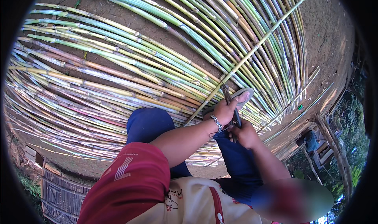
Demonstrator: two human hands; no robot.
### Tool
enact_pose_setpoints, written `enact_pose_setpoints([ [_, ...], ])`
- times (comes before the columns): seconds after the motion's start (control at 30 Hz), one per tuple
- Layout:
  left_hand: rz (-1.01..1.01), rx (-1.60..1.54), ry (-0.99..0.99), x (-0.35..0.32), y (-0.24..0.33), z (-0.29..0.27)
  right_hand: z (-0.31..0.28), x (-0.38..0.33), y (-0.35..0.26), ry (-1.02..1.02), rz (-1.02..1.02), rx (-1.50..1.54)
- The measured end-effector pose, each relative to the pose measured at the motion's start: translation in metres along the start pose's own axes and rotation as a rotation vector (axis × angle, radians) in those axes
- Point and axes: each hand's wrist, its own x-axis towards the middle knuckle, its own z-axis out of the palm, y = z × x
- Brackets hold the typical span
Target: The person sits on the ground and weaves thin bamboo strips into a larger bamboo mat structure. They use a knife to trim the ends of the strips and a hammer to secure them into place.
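Observation:
Long jointed cane stalks [134, 64], green, yellow and brown, lie side by side in a wide fan over the ground. A single yellow-green crosspole [258, 45] runs diagonally across them. My left hand [224, 110], with a patterned bracelet at its wrist, is closed round the upper part of a dark metal hand tool [226, 91]. The tool's narrow head touches or nearly touches the crosspole; its exact kind is unclear. Lower down, my right hand [248, 134] grips the tool's handle end, its fingers partly hidden. A thin dark strand [214, 134] loops below my left wrist.
My sandalled foot [243, 96] stands on the stalks beside the crosspole, and my blue-trousered knees [149, 123] are bent over them. A second thin pole [293, 102] crosses the stalk ends at right. Wooden posts [334, 149] stand farther right; a slatted wooden structure [63, 192] is at lower left.

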Motion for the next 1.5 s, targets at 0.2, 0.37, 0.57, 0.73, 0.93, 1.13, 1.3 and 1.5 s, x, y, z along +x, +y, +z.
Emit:
enact_pose_setpoints([
  [0.2,-0.228,-0.566,-0.302,-0.003,0.031,-0.008,-0.043,0.008,0.007,-0.564,0.159,0.906],
  [0.37,-0.191,-0.906,-0.164,0.006,0.026,0.017,-0.050,0.011,0.007,-0.532,0.145,0.751],
  [0.57,-0.244,-0.883,0.101,0.004,0.054,0.042,-0.037,-0.032,-0.046,0.305,-0.207,-0.868],
  [0.73,-0.196,-0.605,0.277,0.027,0.053,0.067,-0.019,-0.026,-0.056,0.477,-0.033,-1.199],
  [0.93,-0.202,-0.768,0.128,0.008,0.054,0.059,-0.053,-0.016,-0.070,0.241,0.004,-0.911],
  [1.13,-0.218,-1.104,-0.229,0.000,0.045,0.042,-0.068,-0.009,-0.066,-0.122,0.280,-0.059],
  [1.3,-0.171,-1.138,-0.324,0.005,0.039,0.040,-0.071,-0.006,-0.069,-0.144,0.354,-0.021],
  [1.5,-0.196,-1.127,-0.188,0.007,0.043,0.048,-0.072,-0.004,-0.068,-0.157,0.366,-0.058],
])
